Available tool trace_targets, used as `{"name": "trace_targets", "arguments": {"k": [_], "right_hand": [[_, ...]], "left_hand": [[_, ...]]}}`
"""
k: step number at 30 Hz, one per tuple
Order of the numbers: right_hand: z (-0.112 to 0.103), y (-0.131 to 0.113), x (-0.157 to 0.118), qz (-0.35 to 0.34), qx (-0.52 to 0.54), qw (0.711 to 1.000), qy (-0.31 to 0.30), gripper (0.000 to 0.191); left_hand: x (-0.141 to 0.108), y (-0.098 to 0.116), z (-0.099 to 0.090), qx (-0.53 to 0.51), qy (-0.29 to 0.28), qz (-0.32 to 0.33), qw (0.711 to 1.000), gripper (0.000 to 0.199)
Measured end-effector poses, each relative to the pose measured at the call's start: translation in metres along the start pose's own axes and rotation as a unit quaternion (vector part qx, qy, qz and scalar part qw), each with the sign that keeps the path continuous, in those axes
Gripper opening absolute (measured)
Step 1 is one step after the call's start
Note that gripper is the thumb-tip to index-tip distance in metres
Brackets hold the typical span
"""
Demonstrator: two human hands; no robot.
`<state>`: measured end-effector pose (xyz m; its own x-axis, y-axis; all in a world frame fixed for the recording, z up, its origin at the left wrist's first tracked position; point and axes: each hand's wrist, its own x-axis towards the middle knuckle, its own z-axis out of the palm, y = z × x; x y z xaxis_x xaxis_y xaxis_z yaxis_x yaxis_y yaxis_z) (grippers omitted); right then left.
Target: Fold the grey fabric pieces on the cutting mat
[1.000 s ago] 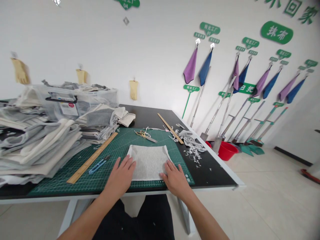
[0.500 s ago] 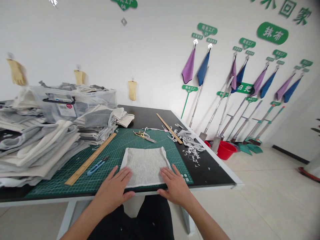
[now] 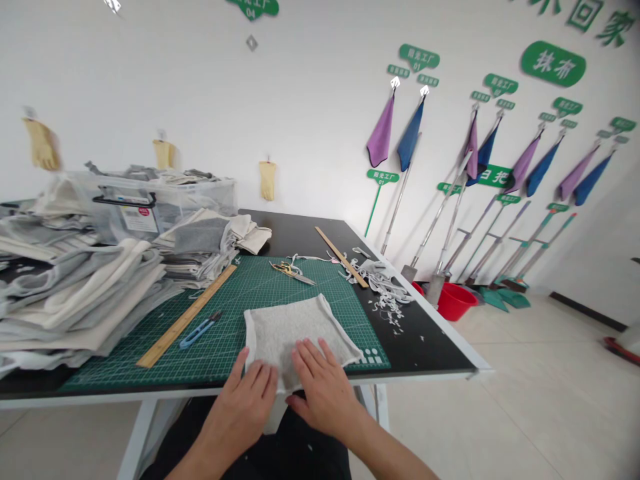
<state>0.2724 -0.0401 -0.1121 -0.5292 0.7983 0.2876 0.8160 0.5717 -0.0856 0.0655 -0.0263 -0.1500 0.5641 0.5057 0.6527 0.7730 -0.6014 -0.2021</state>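
A light grey piece of knit fabric (image 3: 290, 320) with rolled edges lies turned at an angle on the green cutting mat (image 3: 235, 340), its lower corner at the table's front edge. At its lower left side, my left hand (image 3: 253, 393) is closed on the fabric with bent fingers; the thumb is hidden. My right hand (image 3: 323, 387) rests on the fabric's lower middle, fingers stretched out flat. Gold-handled scissors (image 3: 293, 272) lie beyond the fabric. Blue thread snips (image 3: 200, 330) and a wooden ruler (image 3: 187, 317) are to the left.
Stacks of grey and cream fabric (image 3: 85, 300) fill the table's left side, before a clear plastic box (image 3: 165, 207). A second wooden ruler (image 3: 340, 257) and fabric scraps (image 3: 385, 283) lie at the right. Mops, cloths and a red bucket (image 3: 456, 301) are along the wall.
The fabric has turned and its lower corner has come towards me. My right hand has moved left onto the fabric's middle; my left hand has come lower and its fingers have bent.
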Motion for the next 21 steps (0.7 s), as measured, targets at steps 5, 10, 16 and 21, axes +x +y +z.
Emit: {"name": "trace_targets", "arguments": {"k": [5, 10, 16, 21], "right_hand": [[0.0, 0.001, 0.012, -0.046, 0.014, 0.998, -0.049, 0.061], [-0.003, 0.021, 0.014, -0.063, 0.039, 0.994, -0.078, 0.049], [-0.016, 0.055, 0.005, -0.105, 0.064, 0.985, -0.117, 0.05], [-0.03, 0.075, -0.001, -0.143, 0.076, 0.977, -0.141, 0.058]], "left_hand": [[0.015, 0.044, 0.001, 0.058, 0.013, -0.046, 0.997, 0.033], [0.024, 0.062, 0.006, 0.001, 0.025, -0.028, 0.999, 0.026], [0.029, 0.022, -0.018, -0.172, -0.003, 0.054, 0.984, 0.051], [0.03, -0.026, -0.015, -0.154, -0.138, 0.045, 0.977, 0.092]]}}
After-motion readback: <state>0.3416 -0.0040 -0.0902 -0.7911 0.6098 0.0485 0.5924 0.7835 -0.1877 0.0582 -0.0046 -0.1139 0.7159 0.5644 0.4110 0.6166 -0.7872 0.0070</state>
